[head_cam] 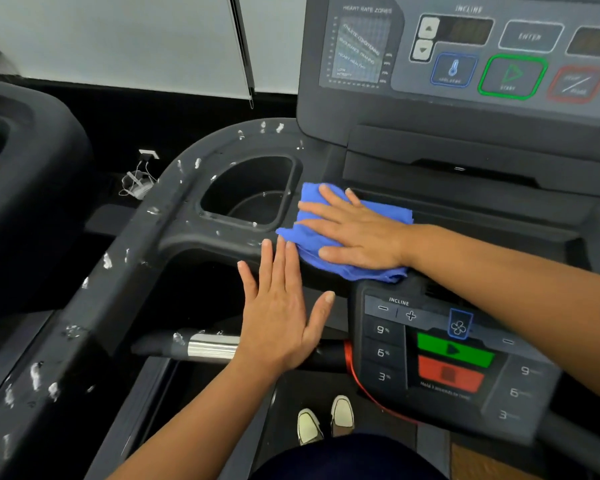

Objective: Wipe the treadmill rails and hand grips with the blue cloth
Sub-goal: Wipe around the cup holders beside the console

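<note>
Beside cup holder (250, 183), blue cloth (309, 240), control pad (440, 355)

The dark grey treadmill console shelf (329, 157) curves round a deep cup holder (250, 195) sunk into its left part, and its left side runs down into the left rail (94, 306). A folded blue cloth (309, 237) lies on the shelf just right of the cup holder, with the right hand (357, 233) spread flat on top of it. White flecks (107, 260) dot the shelf's rim around the holder and lie all along the rail.
</note>
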Motion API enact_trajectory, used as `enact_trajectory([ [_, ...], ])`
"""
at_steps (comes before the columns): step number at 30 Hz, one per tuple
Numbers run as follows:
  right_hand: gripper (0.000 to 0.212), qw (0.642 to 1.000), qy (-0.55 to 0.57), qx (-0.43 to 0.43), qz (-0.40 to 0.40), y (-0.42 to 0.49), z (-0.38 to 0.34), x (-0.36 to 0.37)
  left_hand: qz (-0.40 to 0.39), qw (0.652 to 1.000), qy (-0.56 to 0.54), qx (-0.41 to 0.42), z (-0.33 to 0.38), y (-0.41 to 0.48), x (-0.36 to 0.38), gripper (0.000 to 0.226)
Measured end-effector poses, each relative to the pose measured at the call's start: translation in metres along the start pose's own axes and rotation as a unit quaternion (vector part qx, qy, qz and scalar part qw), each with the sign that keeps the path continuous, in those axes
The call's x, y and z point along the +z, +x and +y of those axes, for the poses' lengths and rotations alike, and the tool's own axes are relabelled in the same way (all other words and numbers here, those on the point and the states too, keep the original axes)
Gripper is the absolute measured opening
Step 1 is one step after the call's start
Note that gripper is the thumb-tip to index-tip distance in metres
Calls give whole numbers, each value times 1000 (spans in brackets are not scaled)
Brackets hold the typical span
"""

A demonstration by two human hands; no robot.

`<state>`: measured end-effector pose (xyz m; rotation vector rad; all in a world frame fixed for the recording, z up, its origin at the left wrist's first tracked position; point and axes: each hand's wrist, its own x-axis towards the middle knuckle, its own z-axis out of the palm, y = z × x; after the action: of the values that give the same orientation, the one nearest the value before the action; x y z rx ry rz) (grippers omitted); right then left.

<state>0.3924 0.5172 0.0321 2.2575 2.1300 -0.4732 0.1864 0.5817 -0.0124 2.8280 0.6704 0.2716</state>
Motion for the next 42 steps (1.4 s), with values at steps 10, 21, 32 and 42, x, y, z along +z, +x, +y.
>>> enact_trajectory([
  [10, 82, 988, -86, 104, 77, 31, 4, -7, 4, 999, 4, -34, 1, 1, -2, 83],
  [21, 87, 977, -173, 94, 85, 26, 14, -13, -5, 998, 12, -61, 1, 0, -2, 83],
  [32, 82, 993, -83, 2, 83, 20, 17, -11, -12, 994, -3, -107, 1, -2, -2, 87],
  [42, 73, 989, -79, -101, 75, 25, 6, -8, -5, 994, -7, -106, 1, -2, -1, 85],
])
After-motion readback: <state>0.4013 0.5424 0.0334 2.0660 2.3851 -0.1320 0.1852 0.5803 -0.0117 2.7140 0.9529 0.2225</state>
